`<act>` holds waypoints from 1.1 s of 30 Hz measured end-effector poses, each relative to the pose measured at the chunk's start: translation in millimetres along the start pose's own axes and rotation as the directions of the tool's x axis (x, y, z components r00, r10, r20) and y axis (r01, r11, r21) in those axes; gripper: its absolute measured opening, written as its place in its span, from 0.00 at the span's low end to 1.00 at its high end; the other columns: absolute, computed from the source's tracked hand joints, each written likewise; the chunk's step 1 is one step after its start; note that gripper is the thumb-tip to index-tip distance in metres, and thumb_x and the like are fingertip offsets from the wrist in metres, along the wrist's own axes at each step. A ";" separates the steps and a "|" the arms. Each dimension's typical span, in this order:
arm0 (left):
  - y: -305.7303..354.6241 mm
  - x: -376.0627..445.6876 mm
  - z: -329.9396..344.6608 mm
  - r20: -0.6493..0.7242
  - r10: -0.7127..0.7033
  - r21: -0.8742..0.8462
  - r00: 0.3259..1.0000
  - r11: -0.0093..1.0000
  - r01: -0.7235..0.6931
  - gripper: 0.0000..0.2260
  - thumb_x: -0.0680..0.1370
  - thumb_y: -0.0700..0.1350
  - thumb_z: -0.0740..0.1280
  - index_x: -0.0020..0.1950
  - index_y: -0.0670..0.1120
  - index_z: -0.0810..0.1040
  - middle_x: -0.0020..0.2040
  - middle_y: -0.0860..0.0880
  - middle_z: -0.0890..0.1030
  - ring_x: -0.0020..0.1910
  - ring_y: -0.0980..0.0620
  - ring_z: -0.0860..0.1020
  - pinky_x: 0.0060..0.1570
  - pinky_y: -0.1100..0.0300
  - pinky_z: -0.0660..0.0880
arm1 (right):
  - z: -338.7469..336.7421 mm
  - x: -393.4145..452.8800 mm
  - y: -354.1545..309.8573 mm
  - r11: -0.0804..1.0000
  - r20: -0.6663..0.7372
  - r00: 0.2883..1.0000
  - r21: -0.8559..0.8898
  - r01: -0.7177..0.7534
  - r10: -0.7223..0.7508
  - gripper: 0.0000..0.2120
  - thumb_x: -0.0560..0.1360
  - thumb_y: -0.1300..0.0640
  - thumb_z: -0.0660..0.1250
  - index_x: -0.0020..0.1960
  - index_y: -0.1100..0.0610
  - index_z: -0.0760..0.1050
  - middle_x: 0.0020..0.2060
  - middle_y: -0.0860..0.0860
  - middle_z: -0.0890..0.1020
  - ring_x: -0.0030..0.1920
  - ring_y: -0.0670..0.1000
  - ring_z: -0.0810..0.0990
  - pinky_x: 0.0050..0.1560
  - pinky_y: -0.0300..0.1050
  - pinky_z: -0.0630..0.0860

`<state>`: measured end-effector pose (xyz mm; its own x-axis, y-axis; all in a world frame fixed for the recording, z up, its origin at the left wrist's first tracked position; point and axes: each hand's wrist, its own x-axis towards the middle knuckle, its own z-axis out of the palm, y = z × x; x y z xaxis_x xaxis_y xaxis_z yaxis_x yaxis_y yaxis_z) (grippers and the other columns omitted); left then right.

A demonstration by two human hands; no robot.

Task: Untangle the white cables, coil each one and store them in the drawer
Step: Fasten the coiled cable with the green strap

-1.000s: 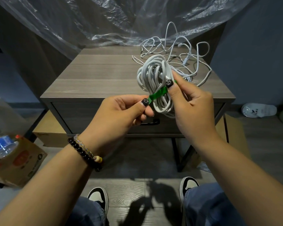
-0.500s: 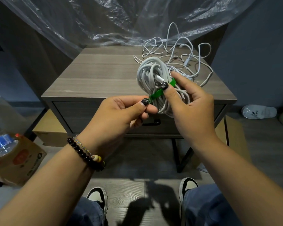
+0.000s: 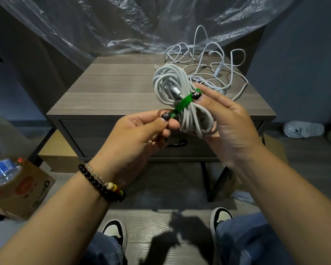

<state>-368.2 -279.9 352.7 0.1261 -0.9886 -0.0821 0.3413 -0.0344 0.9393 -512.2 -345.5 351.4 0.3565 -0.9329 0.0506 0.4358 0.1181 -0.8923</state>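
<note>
partly hidden: drawer (image 3: 107,138) behind hands; coiled cable (image 3: 172,87) strapped.

coiled cable (image 3: 168,83) white | strap (image 3: 183,105) green | nightstand (image 3: 111,88) grey woodgrain

**What Things Are Made Of**

The coiled cable (image 3: 172,87) looks like soft white cord with a dull, woven skin. The green strap (image 3: 183,104) around it looks like matt cloth tape. The loose cables (image 3: 224,69) behind are thin, smooth white plastic with a little shine. The table top (image 3: 111,88) looks like grey wood with long grain lines and a flat, dull finish. The drawer handle (image 3: 177,144) is dark and a bit shiny. The sheet (image 3: 122,23) at the back is clear, crinkly, glossy plastic. The box (image 3: 25,190) is brown cardboard. The bracelet (image 3: 101,184) has shiny dark beads.
</note>
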 end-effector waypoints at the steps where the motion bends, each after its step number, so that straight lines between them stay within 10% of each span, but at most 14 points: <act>1: 0.7 0.2 0.0 0.013 -0.003 -0.024 1.000 1.000 0.003 0.12 0.77 0.35 0.61 0.58 0.34 0.77 0.36 0.49 0.81 0.32 0.58 0.72 0.36 0.68 0.73 | -1.9 1.0 -1.5 1.000 0.005 1.000 0.016 -0.002 0.002 0.17 0.65 0.60 0.70 0.54 0.58 0.81 0.41 0.56 0.85 0.39 0.52 0.82 0.39 0.47 0.81; 16: 2.5 -0.7 -0.1 0.048 -0.050 -0.107 0.998 0.993 0.054 0.11 0.77 0.34 0.60 0.57 0.34 0.77 0.39 0.47 0.83 0.31 0.59 0.72 0.35 0.68 0.74 | -3.7 2.7 -0.1 1.000 -0.004 1.000 0.022 0.005 -0.005 0.19 0.66 0.61 0.70 0.57 0.58 0.80 0.43 0.56 0.85 0.38 0.52 0.83 0.38 0.46 0.81; 33: 5.1 -2.4 -2.1 0.071 -0.088 -0.070 0.994 0.993 0.093 0.12 0.73 0.36 0.63 0.55 0.37 0.79 0.41 0.48 0.84 0.31 0.60 0.73 0.36 0.69 0.73 | -4.2 1.1 7.1 0.912 -0.003 0.938 -0.234 0.337 -0.347 0.14 0.72 0.68 0.71 0.55 0.56 0.80 0.48 0.53 0.86 0.51 0.54 0.84 0.49 0.45 0.80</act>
<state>-364.8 -277.5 356.9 0.0295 -0.9896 -0.1406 0.4163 -0.1157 0.9018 -512.2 -347.1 343.2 0.1807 -0.9170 0.3557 0.3240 -0.2860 -0.9018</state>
